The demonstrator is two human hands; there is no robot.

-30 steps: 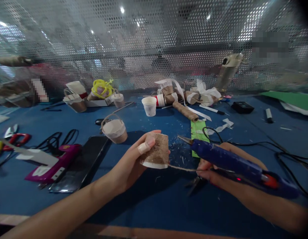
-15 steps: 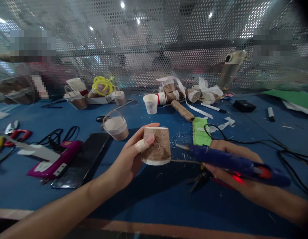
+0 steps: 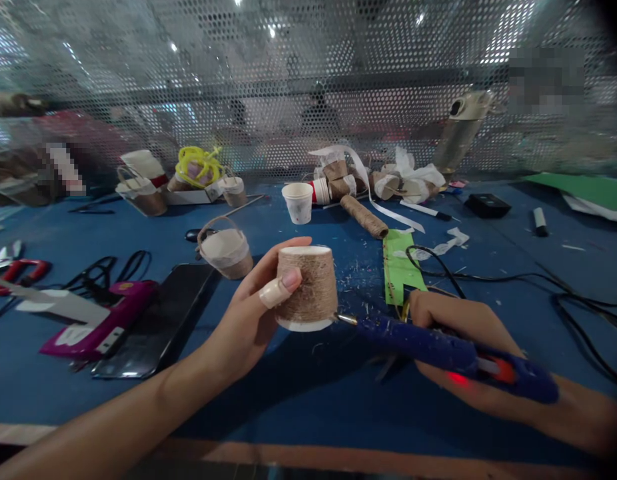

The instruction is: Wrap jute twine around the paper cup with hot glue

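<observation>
My left hand [image 3: 248,320] is closed around a paper cup [image 3: 308,287] wrapped in brown jute twine, held upside down above the table. A white rim shows below the twine, and the thumb has a bandage on it. In my right hand [image 3: 458,320] is a blue hot glue gun [image 3: 418,343] with a red light glowing near its grip. Its metal nozzle meets the lower right edge of the twine, at the white rim. Dark scissors, blurred, show below the glue gun near the right hand.
Beyond the hands are a plain paper cup [image 3: 298,203], a twine roll [image 3: 364,217], a small basket [image 3: 227,252] and green paper [image 3: 399,267]. A phone [image 3: 156,320] and a purple power strip [image 3: 106,317] lie left. Black cable [image 3: 518,280] crosses the right. Perforated metal mesh [image 3: 268,127] stands behind.
My right hand has brought the glue gun left and down, so its nozzle now meets the cup's lower edge. The left hand still holds the cup; the view has shifted slightly.
</observation>
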